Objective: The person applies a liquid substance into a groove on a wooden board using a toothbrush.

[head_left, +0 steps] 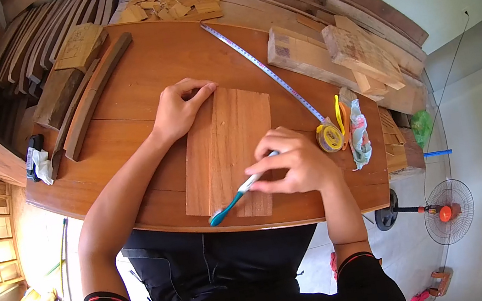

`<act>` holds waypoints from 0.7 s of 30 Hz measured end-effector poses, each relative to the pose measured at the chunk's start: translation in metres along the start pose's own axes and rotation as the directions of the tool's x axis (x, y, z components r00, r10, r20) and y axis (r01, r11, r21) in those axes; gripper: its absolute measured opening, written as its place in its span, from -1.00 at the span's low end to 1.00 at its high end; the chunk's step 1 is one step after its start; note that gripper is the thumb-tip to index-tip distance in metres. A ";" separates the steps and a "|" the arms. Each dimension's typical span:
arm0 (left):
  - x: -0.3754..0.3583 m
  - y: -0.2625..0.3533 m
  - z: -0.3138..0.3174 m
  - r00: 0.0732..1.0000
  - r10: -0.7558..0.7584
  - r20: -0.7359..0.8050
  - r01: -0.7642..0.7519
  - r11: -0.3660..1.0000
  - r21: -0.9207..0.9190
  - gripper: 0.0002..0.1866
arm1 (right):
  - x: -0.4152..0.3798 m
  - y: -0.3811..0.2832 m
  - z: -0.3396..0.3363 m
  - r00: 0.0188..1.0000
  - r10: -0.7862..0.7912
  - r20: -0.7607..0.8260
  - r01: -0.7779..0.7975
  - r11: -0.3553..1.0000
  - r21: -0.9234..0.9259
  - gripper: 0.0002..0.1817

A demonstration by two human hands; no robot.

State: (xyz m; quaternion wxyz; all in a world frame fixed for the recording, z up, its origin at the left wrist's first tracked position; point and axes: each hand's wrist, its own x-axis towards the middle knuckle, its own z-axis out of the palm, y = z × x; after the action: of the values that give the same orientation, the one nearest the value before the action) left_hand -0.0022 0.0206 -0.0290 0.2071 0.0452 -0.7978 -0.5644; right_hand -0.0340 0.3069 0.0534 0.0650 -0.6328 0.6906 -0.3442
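A flat wooden board (243,144) with a lengthwise groove lies on the brown table (135,91). My left hand (183,108) grips its upper left corner, fingers curled and thumb at the edge. In my right hand (294,161) is a toothbrush (240,194) with a white and teal handle, held between thumb and fingers over the board. Its bristled head is low, at the groove near the board's front edge. To the right of my right hand sits a yellow tape measure (329,137), its blade (266,70) pulled out across the table.
A crumpled cloth (359,134) and a yellow-handled tool (339,115) lie beside the tape measure. Wooden blocks (315,61) stand at the back right, long strips (98,98) at the left. Wood pieces (172,2) are piled behind the table. A fan (448,213) stands at the right.
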 end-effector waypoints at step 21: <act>0.001 0.002 0.000 0.995 -0.094 0.023 0.095 0.995 -0.027 -0.68 | -0.007 0.009 -0.009 0.983 0.139 -0.120 -0.145 0.989 -0.041 -0.77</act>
State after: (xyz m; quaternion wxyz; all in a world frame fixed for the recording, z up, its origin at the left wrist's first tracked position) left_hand -0.0026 0.0208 -0.0267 0.1722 0.0740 -0.7889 -0.5852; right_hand -0.0449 0.3165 0.0532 0.0329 -0.5620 0.7450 -0.3578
